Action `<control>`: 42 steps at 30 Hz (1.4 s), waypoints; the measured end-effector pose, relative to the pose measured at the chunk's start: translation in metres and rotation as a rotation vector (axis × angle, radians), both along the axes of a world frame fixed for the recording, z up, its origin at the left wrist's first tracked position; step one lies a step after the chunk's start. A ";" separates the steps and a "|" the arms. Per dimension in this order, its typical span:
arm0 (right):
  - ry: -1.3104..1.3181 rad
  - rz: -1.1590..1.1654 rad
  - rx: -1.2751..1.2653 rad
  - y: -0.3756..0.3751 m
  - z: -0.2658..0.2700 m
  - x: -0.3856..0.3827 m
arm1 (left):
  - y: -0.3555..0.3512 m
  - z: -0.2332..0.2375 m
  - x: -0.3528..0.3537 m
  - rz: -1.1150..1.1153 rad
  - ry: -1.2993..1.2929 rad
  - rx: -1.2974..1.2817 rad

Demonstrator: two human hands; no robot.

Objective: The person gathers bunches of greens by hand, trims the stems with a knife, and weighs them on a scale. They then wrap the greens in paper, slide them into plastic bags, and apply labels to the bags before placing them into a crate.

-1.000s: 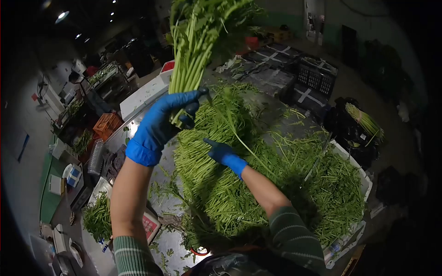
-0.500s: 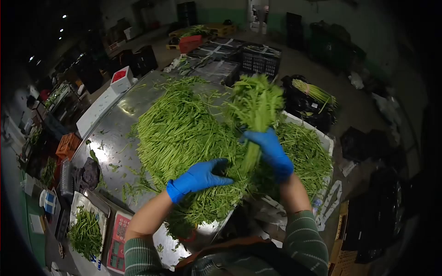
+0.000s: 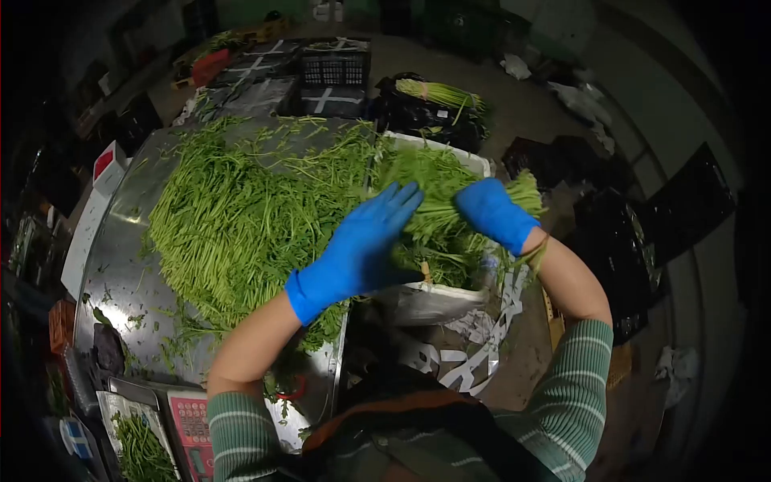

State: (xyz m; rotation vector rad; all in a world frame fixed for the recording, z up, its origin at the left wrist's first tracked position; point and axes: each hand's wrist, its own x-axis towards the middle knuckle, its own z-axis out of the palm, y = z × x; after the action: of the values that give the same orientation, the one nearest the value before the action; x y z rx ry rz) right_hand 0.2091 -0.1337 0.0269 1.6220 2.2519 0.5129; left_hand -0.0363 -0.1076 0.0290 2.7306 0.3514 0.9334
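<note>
My left hand (image 3: 357, 241), in a blue glove, is raised flat with its fingers stretched out over the right edge of the green pile (image 3: 233, 217). Nothing is in it. My right hand (image 3: 494, 213), gloved too, is closed around a bunch of green stalks (image 3: 525, 194); the cut ends stick out to its right and the leafy part points left, blurred. This bunch lies over a white-rimmed box (image 3: 462, 294) holding more greens. The heaped greens rest on a metal table (image 3: 120, 265).
A pink scale (image 3: 191, 422) and a tray of greens (image 3: 144, 446) are at the lower left. Black crates (image 3: 333, 68) and a bagged bundle of stalks (image 3: 438, 95) stand beyond the table. White strapping (image 3: 482, 361) hangs below the box.
The view has turned to the right. The bunch in my right hand has gone from upright to lying sideways over the box. My left hand has lifted off the greens and reaches toward the box.
</note>
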 end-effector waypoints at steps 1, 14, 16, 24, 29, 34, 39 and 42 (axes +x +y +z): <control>0.026 0.121 -0.081 -0.001 0.005 -0.022 | 0.003 -0.004 0.015 -0.019 0.003 -0.009; 0.499 -0.199 -0.069 0.022 0.018 -0.029 | 0.019 -0.070 0.011 -0.204 -0.022 -1.600; 0.515 -0.163 -0.068 0.037 0.001 -0.025 | 0.012 -0.068 0.012 -0.060 -0.069 -1.639; 0.760 0.006 0.609 0.050 -0.085 0.007 | 0.071 -0.112 0.034 0.284 -0.118 -1.740; 1.090 -0.606 0.086 0.009 -0.278 0.036 | 0.104 -0.068 0.057 0.513 -0.098 -1.690; 1.131 -0.879 -0.178 0.017 -0.340 0.042 | 0.152 -0.024 0.113 0.503 -0.066 -1.379; 1.288 -0.943 -0.054 0.002 -0.354 0.031 | 0.178 -0.021 0.221 0.257 0.129 -0.974; 1.439 -0.844 0.092 -0.029 -0.302 0.042 | 0.187 -0.071 0.271 0.293 0.536 -0.686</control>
State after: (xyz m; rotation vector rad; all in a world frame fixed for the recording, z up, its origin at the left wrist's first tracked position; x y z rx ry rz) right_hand 0.2513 -0.1631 -0.2754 3.2886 1.6928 -1.1109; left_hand 0.2348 0.0797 -0.0423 2.2485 0.9781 0.0558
